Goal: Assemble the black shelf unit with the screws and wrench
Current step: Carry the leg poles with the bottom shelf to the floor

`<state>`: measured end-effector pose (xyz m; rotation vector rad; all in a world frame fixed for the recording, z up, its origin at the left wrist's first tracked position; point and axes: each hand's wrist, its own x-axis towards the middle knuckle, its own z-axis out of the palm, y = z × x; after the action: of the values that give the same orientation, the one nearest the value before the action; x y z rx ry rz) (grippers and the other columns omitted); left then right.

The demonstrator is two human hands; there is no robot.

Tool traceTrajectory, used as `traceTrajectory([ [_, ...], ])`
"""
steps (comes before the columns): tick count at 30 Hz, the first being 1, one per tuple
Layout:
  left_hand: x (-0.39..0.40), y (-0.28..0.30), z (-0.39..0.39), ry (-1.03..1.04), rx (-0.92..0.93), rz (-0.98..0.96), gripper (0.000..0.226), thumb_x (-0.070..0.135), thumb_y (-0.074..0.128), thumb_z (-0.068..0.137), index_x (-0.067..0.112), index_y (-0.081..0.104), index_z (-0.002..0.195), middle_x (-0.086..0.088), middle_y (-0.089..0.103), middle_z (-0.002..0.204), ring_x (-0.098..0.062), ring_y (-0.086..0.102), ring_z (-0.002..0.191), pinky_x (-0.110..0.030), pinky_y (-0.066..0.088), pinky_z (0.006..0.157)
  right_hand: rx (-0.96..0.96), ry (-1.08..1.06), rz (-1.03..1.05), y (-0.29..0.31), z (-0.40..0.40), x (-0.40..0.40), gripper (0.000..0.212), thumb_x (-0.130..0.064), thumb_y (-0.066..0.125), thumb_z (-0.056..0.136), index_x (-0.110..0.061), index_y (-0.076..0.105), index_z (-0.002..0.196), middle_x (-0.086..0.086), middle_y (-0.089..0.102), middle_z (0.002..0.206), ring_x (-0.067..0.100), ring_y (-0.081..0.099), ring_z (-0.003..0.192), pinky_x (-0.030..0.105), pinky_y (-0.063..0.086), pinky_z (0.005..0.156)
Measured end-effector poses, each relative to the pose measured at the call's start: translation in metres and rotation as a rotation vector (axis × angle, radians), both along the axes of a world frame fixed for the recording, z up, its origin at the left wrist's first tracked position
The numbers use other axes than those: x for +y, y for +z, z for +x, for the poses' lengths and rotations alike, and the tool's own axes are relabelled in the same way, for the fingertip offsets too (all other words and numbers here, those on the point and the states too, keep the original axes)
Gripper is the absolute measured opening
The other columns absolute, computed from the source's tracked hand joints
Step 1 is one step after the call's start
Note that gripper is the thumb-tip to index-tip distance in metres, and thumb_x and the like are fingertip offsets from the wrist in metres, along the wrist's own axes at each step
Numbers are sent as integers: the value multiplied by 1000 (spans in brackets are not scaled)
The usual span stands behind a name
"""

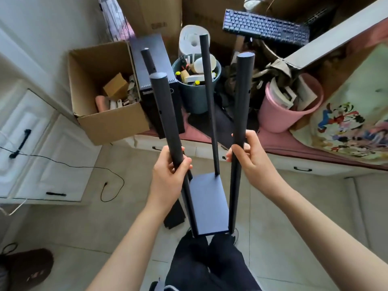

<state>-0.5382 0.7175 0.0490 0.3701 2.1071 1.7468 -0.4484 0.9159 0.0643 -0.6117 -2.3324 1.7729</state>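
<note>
The black shelf unit stands upright in front of me: one black shelf board (206, 203) low down with several black round posts rising from its corners. My left hand (169, 172) grips the near left post (165, 114) around its middle. My right hand (246, 155) grips the near right post (241, 106) at about the same height. The far right post (207, 85) and the far left post (148, 60) stand free behind. A loose black panel (174, 215) lies on the floor beside the unit. No screws or wrench show.
An open cardboard box (100, 122), a black computer case (154, 57), a blue-grey bin (196, 97) and a pink bin (281, 118) crowd the space behind the unit. White drawers (37, 156) and a black cable (84, 166) are at the left. My dark-trousered legs (210, 263) are below.
</note>
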Motion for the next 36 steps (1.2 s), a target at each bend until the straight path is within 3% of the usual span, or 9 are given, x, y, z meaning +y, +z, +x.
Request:
traceTrajectory([
  [3,21,-13,-3,-50,-9,-71,30,11,68,94,36,53,98,-3,66,85,-16,68,83,-18,54,76,-48,14,-7,-15,5,23,19,-18,47,103,-35,44,112,12,65,87,20,66,87,36,51,89],
  [8,59,-37,8,-14,2,-182,32,9,74,89,35,56,90,17,70,89,-1,67,89,-6,49,71,-140,60,-3,-39,23,64,19,-22,49,102,-40,44,106,5,67,87,15,68,87,35,51,89],
  [13,101,-72,48,101,-8,-301,31,8,79,83,32,60,83,23,68,83,3,66,82,-3,46,67,-254,115,13,-76,50,109,18,-25,54,101,-37,47,112,3,70,96,19,68,92,39,53,86],
  [17,130,-113,81,196,-79,-410,32,7,77,83,34,61,82,17,69,78,2,66,79,-4,44,62,-346,139,-13,-122,75,138,19,-21,58,99,-32,50,112,-9,70,102,4,67,92,23,53,80],
  [20,146,-147,100,247,-140,-473,37,3,73,86,36,57,87,16,68,90,-5,67,86,-9,42,65,-413,160,-20,-159,89,147,34,-11,60,96,-32,48,119,-9,68,104,3,65,95,12,47,75],
  [25,158,-201,108,244,-174,-524,39,-5,70,85,32,57,84,16,67,87,4,64,77,0,41,62,-483,84,-20,-217,96,152,38,-5,59,93,-34,50,116,-6,68,99,11,66,91,18,49,73],
  [28,156,-236,113,217,-175,-554,30,-7,70,84,21,61,91,11,66,83,11,60,74,0,41,63,-504,39,-19,-250,99,150,40,-5,61,92,-41,51,107,-12,67,98,3,65,87,9,47,67],
  [33,146,-293,117,135,-177,-601,24,-5,73,84,13,62,96,5,67,85,-8,64,82,-17,48,71,-539,-66,-44,-302,107,135,45,-5,64,91,-49,51,95,-22,65,96,-18,60,86,-3,41,66],
  [36,134,-323,119,75,-153,-635,20,-3,72,85,10,64,99,2,67,88,-12,62,83,-18,45,71,-555,-128,-34,-329,113,119,34,-16,68,92,-48,55,92,-21,67,95,-16,60,91,1,42,69],
])
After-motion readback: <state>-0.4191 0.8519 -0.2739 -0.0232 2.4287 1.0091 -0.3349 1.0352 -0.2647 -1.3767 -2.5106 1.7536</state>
